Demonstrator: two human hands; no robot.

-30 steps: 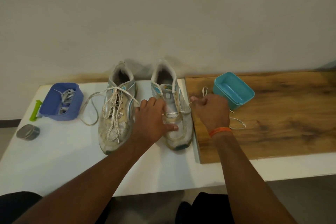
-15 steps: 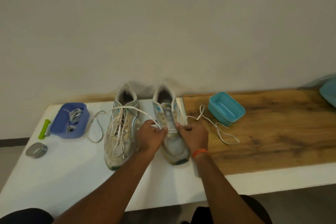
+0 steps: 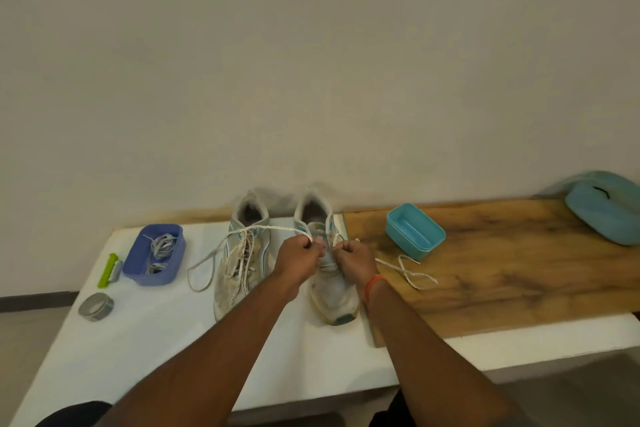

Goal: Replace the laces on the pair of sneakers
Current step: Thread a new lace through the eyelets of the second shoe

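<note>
Two worn white sneakers stand side by side on the white table [image 3: 138,340], toes toward me. The left sneaker [image 3: 242,260] carries a loosely threaded white lace. Over the right sneaker [image 3: 334,291], both my hands hold a white lace [image 3: 405,270]. My left hand [image 3: 299,258] grips one end, which stretches left across the other shoe. My right hand [image 3: 353,258] pinches the other end, which trails right onto the wooden board [image 3: 502,270]. The eyelets under my hands are hidden.
A purple tub [image 3: 154,255] with several laces sits at the left, beside a green clip [image 3: 108,270] and a grey tape roll [image 3: 96,306]. A teal tub [image 3: 415,230] stands on the board, and a blue pouch [image 3: 606,206] lies at the far right against the wall.
My hands have come together over the right sneaker's tongue, each now holding a lace end. My head has tilted up, so the table sits lower in view.
</note>
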